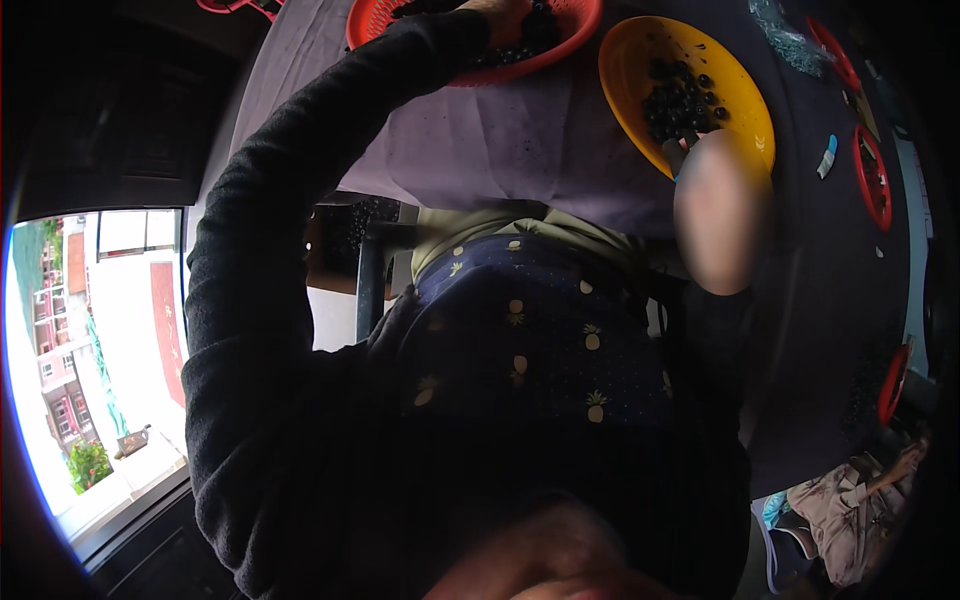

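My left hand (493, 9) reaches over a red plastic basket (582, 45) at the top of the view. Its fingers are cut off or hidden. Inside the basket lie small, dark, round pieces (540, 30), which look like berries or beads. To the right, my right hand (716, 215) is at the near rim of a tilted-looking yellow bowl (740, 75), its outline blurred. The fingers seem closed, with something small and dark at their tips that I cannot make out. Similar shiny dark round pieces (680, 98) are heaped in the bowl, next to those fingertips.
A purple-grey cloth (470, 135) covers the table. Toward its right side are a small blue and white object (828, 157), a clear bluish plastic bag (785, 35) and red baskets (872, 180). Another person's hand (905, 462) shows at lower right. A bright window (110, 370) is at left.
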Tool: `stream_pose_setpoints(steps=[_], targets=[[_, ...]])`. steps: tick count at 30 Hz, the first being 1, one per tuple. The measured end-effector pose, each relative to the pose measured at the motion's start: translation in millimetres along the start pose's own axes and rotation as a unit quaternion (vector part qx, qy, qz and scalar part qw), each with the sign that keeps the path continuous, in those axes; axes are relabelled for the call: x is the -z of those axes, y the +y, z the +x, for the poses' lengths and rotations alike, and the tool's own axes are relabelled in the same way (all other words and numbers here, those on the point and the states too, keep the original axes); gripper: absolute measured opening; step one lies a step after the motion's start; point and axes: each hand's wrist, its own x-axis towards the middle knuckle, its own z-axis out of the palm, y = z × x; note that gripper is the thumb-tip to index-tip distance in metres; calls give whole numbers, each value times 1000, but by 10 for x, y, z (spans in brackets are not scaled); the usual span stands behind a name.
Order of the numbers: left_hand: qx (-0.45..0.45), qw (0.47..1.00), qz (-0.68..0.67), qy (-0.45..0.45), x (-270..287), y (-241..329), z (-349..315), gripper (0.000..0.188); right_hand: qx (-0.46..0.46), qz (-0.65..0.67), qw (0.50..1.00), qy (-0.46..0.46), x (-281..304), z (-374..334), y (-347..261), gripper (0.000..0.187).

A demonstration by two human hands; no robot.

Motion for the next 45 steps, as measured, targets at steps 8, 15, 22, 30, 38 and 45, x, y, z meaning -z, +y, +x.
stream_pose_setpoints(steps=[8, 15, 22, 30, 38, 45], targets=[[112, 965, -230, 51, -121, -26, 72, 22, 21, 1, 1000, 1, -31, 9, -54, 21], [121, 879, -377, 266, 454, -168, -419, 28, 18, 96, 995, 6, -21, 72, -159, 23], [-75, 625, -679, 376, 1130, 486, -1209, 19, 111, 154, 982, 16, -43, 197, -468, 28], [-39, 290, -934, 205, 1020, 978, -1510, 27, 268, 230, 935, -6, -218, 299, -879, 43], [-72, 124, -972, 184, 1058, 1163, -1536, 28, 352, 134, 925, 43, -270, 254, -834, 42], [-119, 78, -964, 223, 920, 1249, -1428, 32, 340, 147, 925, 80, -258, 259, -837, 34]])
